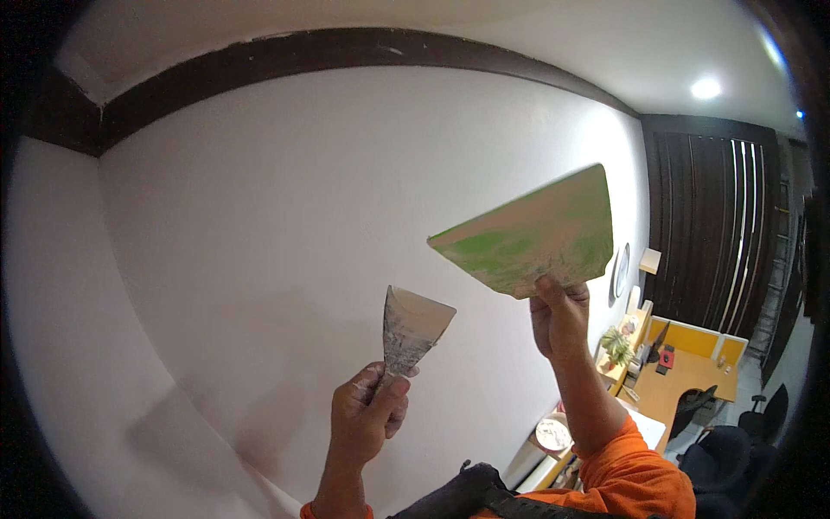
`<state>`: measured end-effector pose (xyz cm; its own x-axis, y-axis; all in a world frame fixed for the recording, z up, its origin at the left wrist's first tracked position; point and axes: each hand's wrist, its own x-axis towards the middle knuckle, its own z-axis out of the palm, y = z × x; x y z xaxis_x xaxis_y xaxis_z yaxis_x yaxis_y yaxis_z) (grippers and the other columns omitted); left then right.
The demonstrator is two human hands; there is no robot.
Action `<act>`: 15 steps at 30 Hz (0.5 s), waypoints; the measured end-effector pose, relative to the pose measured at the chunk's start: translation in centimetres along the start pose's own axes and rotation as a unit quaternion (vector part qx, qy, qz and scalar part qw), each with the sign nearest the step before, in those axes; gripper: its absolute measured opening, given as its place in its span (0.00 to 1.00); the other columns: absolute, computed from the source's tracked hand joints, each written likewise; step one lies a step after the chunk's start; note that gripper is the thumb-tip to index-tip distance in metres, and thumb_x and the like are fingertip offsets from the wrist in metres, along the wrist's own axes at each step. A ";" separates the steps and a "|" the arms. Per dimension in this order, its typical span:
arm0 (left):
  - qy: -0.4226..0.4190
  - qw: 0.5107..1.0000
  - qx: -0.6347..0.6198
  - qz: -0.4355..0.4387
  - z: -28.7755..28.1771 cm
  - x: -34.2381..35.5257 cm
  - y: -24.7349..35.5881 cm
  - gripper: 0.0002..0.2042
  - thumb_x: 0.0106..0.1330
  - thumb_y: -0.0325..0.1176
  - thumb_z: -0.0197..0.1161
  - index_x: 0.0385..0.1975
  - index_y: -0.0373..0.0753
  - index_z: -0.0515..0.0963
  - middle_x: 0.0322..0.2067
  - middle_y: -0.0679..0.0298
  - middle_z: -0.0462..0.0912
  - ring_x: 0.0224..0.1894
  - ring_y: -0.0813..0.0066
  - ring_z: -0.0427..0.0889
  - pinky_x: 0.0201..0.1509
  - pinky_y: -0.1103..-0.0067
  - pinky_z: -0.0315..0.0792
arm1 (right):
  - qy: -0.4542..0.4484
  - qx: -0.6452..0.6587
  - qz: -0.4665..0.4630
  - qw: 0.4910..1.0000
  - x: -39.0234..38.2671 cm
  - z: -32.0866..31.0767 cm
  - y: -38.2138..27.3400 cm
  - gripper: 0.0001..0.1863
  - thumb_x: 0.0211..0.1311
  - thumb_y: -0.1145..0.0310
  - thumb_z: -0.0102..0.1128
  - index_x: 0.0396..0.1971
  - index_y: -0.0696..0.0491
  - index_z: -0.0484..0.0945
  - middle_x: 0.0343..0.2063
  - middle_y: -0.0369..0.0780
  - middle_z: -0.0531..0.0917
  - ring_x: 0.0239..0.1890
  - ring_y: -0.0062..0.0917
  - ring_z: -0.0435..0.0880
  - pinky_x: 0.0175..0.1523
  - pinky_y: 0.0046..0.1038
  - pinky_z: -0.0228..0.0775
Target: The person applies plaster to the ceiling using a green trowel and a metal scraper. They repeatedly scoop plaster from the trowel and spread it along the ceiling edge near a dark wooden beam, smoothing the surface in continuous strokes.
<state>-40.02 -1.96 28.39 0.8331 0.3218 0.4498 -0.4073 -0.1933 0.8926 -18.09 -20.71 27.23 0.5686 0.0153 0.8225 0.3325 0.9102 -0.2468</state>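
My left hand [363, 413] is closed round the handle of a putty knife [418, 318], its blade pointing up and smeared with pale, greyish residue. Higher and to the right, my right hand [562, 318] grips a wide green putty spreader [540, 229] by its lower edge, thumb on the near face. Dried filler covers much of the spreader's green surface. The two tools are apart from each other. Both are held up in front of a white wall [285, 208], and whether either touches it I cannot tell. White smudges mark the fingers of my left hand.
A round tub [553, 434] with white stuff stands below my right forearm. Farther right are a potted plant [616, 346], a wooden desk [692, 374] and dark chairs [722, 458]. A dark beam [346, 50] runs along the wall's top, and a ceiling lamp [705, 88] is lit.
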 end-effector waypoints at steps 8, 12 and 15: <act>-0.026 0.999 -0.022 -0.029 0.8 1.1 -0.5 0.14 0.69 0.39 0.61 0.39 0.32 0.79 0.13 0.71 0.68 0.10 0.88 0.59 0.10 0.84 0.52 | -0.050 -0.048 0.018 0.997 -2.4 -2.2 0.6 0.16 0.56 0.83 0.61 0.44 0.53 0.81 0.48 0.40 0.82 0.52 0.27 0.78 0.58 0.34 0.68; -0.032 0.999 -0.004 -0.009 1.1 1.1 -0.9 0.13 0.70 0.37 0.60 0.40 0.32 0.79 0.13 0.72 0.68 0.10 0.88 0.59 0.11 0.84 0.51 | -0.104 -0.179 -0.017 0.978 -2.0 -1.7 -0.4 0.09 0.58 0.81 0.63 0.38 0.56 0.82 0.41 0.43 0.85 0.46 0.31 0.80 0.51 0.34 0.72; -0.020 0.999 -0.015 -0.035 1.6 1.0 -0.6 0.12 0.69 0.36 0.60 0.40 0.32 0.79 0.13 0.72 0.68 0.11 0.89 0.59 0.12 0.85 0.51 | -0.171 -0.251 -0.087 0.949 -1.4 -0.7 -0.6 0.06 0.58 0.80 0.63 0.36 0.57 0.81 0.38 0.46 0.86 0.44 0.37 0.82 0.52 0.38 0.74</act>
<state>-38.32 -3.00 28.24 0.8741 0.2958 0.3854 -0.3583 -0.1433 0.9226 -18.53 -21.53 25.84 0.2225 0.0938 0.9704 0.7644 0.6011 -0.2334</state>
